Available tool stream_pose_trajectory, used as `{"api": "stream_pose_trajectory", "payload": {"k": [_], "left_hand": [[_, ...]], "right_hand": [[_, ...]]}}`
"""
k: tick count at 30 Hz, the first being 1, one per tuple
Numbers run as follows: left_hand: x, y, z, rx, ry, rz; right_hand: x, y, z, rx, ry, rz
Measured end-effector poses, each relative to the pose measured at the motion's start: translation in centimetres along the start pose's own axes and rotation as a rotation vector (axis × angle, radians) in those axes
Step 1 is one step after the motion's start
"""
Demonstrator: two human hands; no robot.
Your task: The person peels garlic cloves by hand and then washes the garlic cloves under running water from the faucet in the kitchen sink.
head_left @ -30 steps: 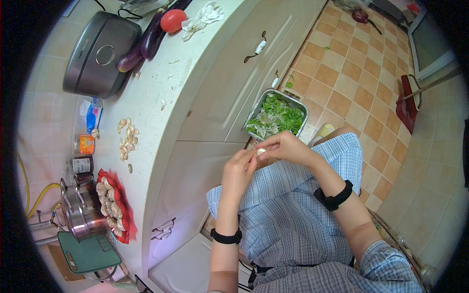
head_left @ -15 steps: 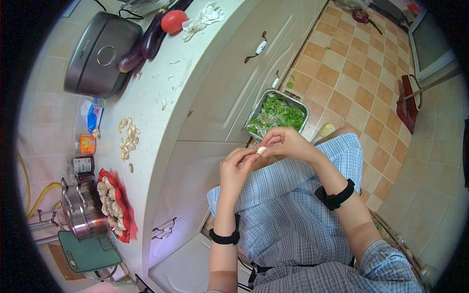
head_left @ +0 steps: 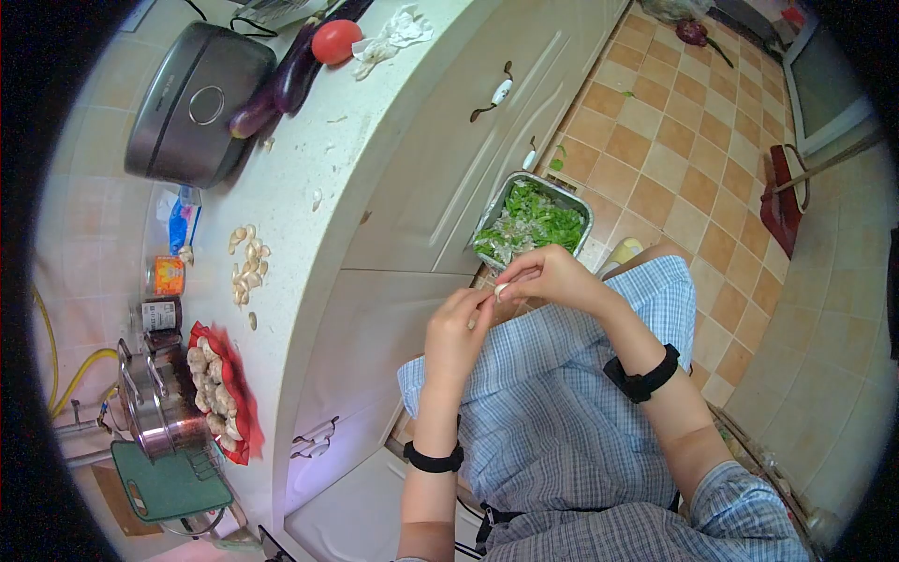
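A small pale garlic clove (head_left: 501, 291) is pinched between my hands, partly hidden by the fingers. My left hand (head_left: 459, 323) has its thumb and fingertips pressed at the clove's left side. My right hand (head_left: 546, 279) grips the clove from the right with thumb and index finger. Just beyond the hands, on the floor, stands a metal bin (head_left: 587, 220) with green leaves and pale peelings (head_left: 534, 220) in it. Loose garlic cloves (head_left: 251, 267) lie on the counter to the left, near a red net bag (head_left: 245, 421) of whole garlic bulbs (head_left: 213, 391).
The white counter (head_left: 309, 201) curves along my left, its edge near my left arm. On it are a dark cooker (head_left: 192, 103), eggplants (head_left: 298, 70), a tomato (head_left: 337, 42), crumpled tissue (head_left: 393, 39) and a steel pot (head_left: 159, 403). A red dustpan (head_left: 780, 206) is at the right.
My left hand has turned slightly and shifted a little right, its fingers closer together. More of the clove is covered now.
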State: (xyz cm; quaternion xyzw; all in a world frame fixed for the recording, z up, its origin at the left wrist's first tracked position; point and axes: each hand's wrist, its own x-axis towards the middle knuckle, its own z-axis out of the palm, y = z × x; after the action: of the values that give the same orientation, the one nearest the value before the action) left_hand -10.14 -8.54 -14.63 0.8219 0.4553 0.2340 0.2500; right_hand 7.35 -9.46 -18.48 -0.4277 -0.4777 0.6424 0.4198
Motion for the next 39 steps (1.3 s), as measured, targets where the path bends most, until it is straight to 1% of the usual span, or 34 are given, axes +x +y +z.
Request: {"api": "stream_pose_trajectory", "payload": {"k": [2,7,9,10,12,13,15,16,17,18,19,21,23,25,28,31,34,36,37,39], "left_hand": [[-0.1,0.0,0.2,0.027,0.001,0.003],[-0.1,0.3,0.3,0.111,0.012,0.005],[0.1,0.3,0.2,0.015,0.024,-0.06],[0.0,0.1,0.3,0.015,0.025,-0.059],[-0.1,-0.6,0.4,-0.151,0.05,-0.137],[-0.1,-0.9,0.4,-0.151,0.049,-0.136],[-0.1,-1.3,0.2,-0.197,0.075,-0.26],[-0.1,-1.3,0.1,-0.196,0.076,-0.261],[-0.1,-1.1,-0.1,-0.325,0.064,-0.305],[0.0,-0.9,-0.3,-0.455,0.052,-0.349],[0.0,-0.5,-0.4,-0.454,0.053,-0.349],[0.1,0.2,-0.7,-0.369,-0.034,-0.216],[0.0,-0.4,-0.6,-0.369,-0.044,-0.211],[-0.1,-0.6,-0.5,-0.37,-0.054,-0.205],[-0.1,-0.4,-0.4,-0.413,-0.048,-0.248],[-0.1,-0.3,-0.2,-0.432,-0.03,-0.258],[-0.1,0.0,-0.1,-0.374,0.004,-0.213],[-0.1,0.2,0.0,-0.222,0.067,-0.108],[-0.2,0.3,0.0,-0.221,0.069,-0.11],[-0.3,0.6,0.0,-0.109,0.119,-0.068]], "right_hand": [[0.0,0.0,0.0,0.01,-0.007,0.035],[0.4,1.2,0.5,0.05,0.011,-0.04],[0.6,1.6,0.6,0.036,-0.001,-0.046],[0.6,1.7,0.6,0.021,-0.011,-0.051],[0.4,1.3,0.5,0.008,-0.035,-0.03],[0.2,0.9,0.4,-0.006,-0.06,-0.008],[0.0,0.5,0.3,-0.014,-0.064,0.001],[0.0,0.4,0.3,-0.023,-0.068,0.01],[0.1,0.8,0.4,-0.023,-0.07,0.01],[0.2,1.2,0.5,0.125,-0.053,0.0],[0.3,1.6,0.6,0.272,-0.035,-0.011],[0.3,1.7,0.3,0.267,-0.044,-0.008],[0.3,1.7,0.2,0.261,-0.053,-0.004],[0.3,1.6,0.2,0.175,-0.046,0.028],[0.2,1.2,0.4,0.204,-0.029,0.016],[0.5,1.5,0.4,0.247,-0.021,-0.002],[0.6,1.7,0.7,0.321,0.006,-0.02],[0.5,1.4,0.8,0.327,0.012,-0.008],[0.5,1.3,0.9,0.334,0.019,0.003],[0.6,1.6,1.0,0.339,0.011,-0.002]]}}
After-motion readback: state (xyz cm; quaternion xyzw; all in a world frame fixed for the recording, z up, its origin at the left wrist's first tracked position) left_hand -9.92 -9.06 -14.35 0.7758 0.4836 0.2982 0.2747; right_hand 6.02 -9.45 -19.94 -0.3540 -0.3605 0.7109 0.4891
